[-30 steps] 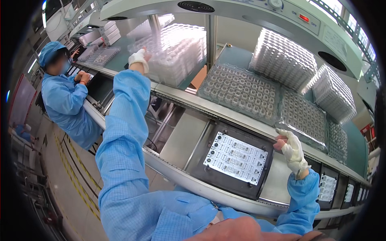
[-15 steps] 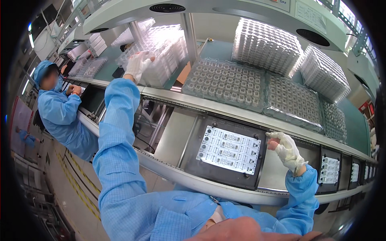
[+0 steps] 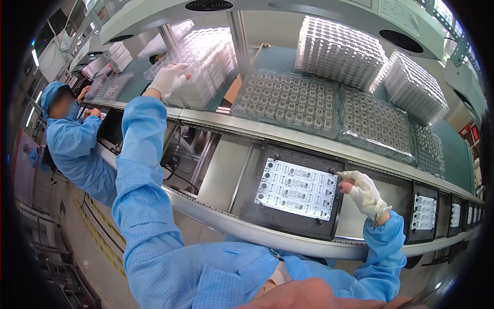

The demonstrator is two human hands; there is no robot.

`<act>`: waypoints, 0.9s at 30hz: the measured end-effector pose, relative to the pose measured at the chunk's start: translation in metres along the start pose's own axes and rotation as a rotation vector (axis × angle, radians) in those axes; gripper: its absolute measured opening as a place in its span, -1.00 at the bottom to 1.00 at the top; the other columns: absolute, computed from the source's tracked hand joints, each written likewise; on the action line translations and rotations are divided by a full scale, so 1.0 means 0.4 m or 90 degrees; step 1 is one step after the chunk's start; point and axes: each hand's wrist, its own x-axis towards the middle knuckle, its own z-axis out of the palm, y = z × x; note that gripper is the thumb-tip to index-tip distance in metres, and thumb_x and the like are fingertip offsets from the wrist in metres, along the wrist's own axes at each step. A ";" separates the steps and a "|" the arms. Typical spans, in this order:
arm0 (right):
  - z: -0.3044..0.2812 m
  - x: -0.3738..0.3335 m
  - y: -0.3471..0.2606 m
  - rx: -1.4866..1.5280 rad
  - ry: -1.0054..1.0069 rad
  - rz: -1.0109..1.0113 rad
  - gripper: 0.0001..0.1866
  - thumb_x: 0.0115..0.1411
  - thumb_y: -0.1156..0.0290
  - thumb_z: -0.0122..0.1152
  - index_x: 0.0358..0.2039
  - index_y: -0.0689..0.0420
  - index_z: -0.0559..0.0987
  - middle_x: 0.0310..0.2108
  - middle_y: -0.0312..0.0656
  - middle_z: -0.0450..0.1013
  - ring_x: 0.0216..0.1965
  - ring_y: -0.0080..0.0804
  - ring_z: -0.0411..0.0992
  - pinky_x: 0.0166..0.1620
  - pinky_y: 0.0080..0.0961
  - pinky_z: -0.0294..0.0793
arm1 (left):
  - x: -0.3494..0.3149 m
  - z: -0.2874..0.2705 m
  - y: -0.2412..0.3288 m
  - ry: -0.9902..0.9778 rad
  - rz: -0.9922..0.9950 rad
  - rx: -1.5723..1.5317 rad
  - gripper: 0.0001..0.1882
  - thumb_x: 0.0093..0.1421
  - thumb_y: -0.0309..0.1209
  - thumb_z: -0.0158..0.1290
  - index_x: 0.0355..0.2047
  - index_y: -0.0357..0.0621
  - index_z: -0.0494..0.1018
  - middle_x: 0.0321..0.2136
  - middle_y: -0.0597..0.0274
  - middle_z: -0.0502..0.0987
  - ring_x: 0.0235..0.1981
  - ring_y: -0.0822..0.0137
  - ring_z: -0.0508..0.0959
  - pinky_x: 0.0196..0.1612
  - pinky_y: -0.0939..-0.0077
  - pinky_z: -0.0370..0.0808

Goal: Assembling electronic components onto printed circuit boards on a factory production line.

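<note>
My left hand [image 3: 169,81], in a white glove with bare fingertips, reaches to the near left side of a tall stack of clear plastic trays [image 3: 210,72]. Its fingers are spread, and I see nothing gripped in them. My right hand [image 3: 365,195], gloved the same way, is bent at the right edge of a black fixture plate [image 3: 249,206]. Its fingers are curled together near a dark knob [image 3: 333,170] at the plate's corner; whatever they hold is too small to make out. White circuit boards [image 3: 297,189] with small parts lie in the plate.
Filled component trays [image 3: 288,103] lie on the green bench beyond the conveyor rail [image 3: 309,135], before more tray stacks [image 3: 339,54]. Further fixture plates [image 3: 424,212] sit along the line at right. A co-worker in blue [image 3: 77,136] sits at left. A lamp hood [image 3: 309,18] hangs above.
My left hand has moved left and slightly nearer along the tray stack. The fixture plate sits slightly further right in view; my right hand stays curled at its edge.
</note>
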 end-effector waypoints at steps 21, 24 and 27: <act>0.013 -0.031 0.038 0.137 0.129 -0.021 -0.46 0.31 0.07 0.19 0.02 0.34 0.50 -0.24 -0.07 0.53 -0.27 -0.37 0.54 -0.13 -0.43 0.54 | 0.043 -0.063 0.089 -0.249 0.046 0.028 -0.37 0.21 0.09 0.03 0.14 -0.07 0.45 0.00 -0.25 0.53 0.06 -0.18 0.52 0.11 0.09 0.45; -0.003 -0.033 0.053 0.133 0.155 -0.021 -0.49 0.33 0.09 0.16 0.01 0.34 0.52 -0.25 -0.08 0.53 -0.28 -0.39 0.54 -0.14 -0.45 0.55 | 0.023 -0.071 0.149 -0.124 0.036 0.213 -0.42 0.24 -0.02 0.09 0.15 -0.10 0.41 -0.10 -0.16 0.59 -0.04 -0.12 0.58 0.05 0.13 0.49; -0.007 -0.032 0.050 0.124 0.196 -0.025 -0.53 0.35 0.15 0.13 0.01 0.34 0.54 -0.28 -0.10 0.54 -0.29 -0.43 0.54 -0.16 -0.47 0.55 | 0.012 -0.054 0.366 -0.015 0.153 0.141 -0.55 0.24 -0.22 0.14 0.11 -0.05 0.46 -0.21 -0.04 0.63 -0.13 -0.02 0.63 -0.02 0.23 0.54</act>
